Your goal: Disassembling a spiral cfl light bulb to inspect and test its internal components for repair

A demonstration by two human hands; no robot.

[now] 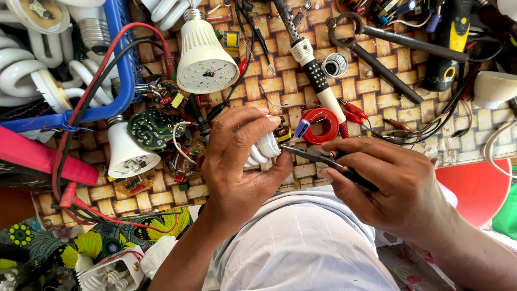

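My left hand [237, 156] is wrapped around a white spiral lamp [264, 148], whose tubes stick out between my fingers. A small circuit part [281, 132] shows at the lamp's top. My right hand [390, 183] grips needle-nose pliers [315, 155] with black and orange handles. The pliers' tips point left and touch the lamp near my left thumb. Both hands hover above a woven bamboo mat [377, 102], over my lap in white cloth.
On the mat lie a white LED bulb [204, 56], a second bulb [126, 151], green circuit boards [153, 127], a red ring [321, 125], a soldering iron [315, 75], large dark tongs [377, 51] and red and black wires. A blue basket [121, 64] holds spiral lamps.
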